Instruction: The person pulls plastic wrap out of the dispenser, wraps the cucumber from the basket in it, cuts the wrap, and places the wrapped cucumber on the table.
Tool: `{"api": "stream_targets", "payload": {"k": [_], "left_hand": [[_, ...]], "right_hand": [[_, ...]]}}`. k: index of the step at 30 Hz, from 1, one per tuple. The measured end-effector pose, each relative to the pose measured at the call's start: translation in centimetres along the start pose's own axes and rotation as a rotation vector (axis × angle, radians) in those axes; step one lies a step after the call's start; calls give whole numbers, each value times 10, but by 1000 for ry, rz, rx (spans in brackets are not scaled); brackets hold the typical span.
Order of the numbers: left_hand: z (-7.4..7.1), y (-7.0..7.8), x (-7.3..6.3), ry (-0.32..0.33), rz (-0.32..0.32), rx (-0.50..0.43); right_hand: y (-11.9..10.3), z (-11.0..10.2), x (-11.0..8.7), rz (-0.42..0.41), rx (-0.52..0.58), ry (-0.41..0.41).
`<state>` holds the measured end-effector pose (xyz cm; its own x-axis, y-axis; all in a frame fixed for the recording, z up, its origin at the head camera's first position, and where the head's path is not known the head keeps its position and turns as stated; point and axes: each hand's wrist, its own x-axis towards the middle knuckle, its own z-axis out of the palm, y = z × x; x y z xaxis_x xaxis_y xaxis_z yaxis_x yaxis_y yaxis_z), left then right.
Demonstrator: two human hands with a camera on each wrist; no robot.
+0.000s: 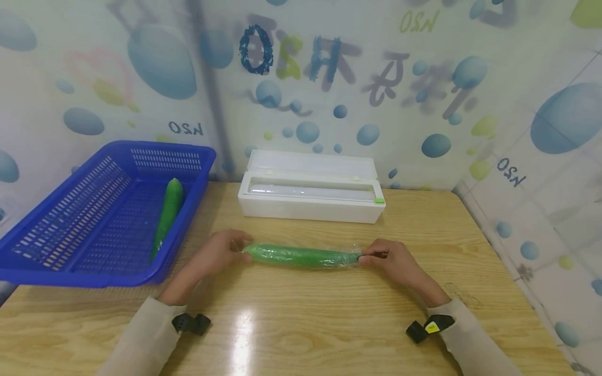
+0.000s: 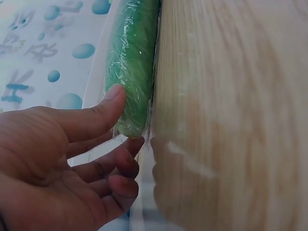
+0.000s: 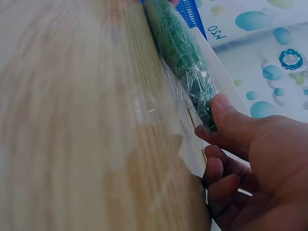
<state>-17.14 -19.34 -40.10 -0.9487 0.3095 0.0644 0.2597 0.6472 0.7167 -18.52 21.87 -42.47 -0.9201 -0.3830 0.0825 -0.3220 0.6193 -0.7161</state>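
Observation:
A green cucumber [image 1: 301, 256] wrapped in clear cling film lies crosswise in front of me, between both hands. My left hand [image 1: 227, 249] holds its paler left end; in the left wrist view the thumb [image 2: 114, 98] lies along the side and curled fingers sit at the tip. At the darker right end, my right hand [image 1: 389, 259] pinches the tip between thumb [image 3: 223, 108] and index finger. Loose film edges stick out past that tip. Just behind stands a white cling film dispenser [image 1: 310, 210] with its lid [image 1: 310, 163] raised.
On the left stands a blue plastic basket [image 1: 94, 279] with a second cucumber [image 1: 168, 211] leaning inside against its right wall. A green slider [image 1: 379, 200] sits at the dispenser's right end. Behind the wooden table [image 1: 301, 324] rises a wall [image 1: 301, 104] with blue dots.

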Motion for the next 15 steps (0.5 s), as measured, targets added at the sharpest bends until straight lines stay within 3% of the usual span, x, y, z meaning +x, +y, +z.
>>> {"api": "stream_targets", "payload": {"k": [5, 9, 15], "left_hand": [[-1, -1, -1, 4, 37, -22], [-1, -3, -1, -3, 47, -30], [-1, -5, 1, -5, 37, -20]], "right_hand": [[0, 1, 1, 4, -58, -5], [-1, 3, 1, -4, -17, 0], [0, 9, 1, -167, 37, 20]]}}
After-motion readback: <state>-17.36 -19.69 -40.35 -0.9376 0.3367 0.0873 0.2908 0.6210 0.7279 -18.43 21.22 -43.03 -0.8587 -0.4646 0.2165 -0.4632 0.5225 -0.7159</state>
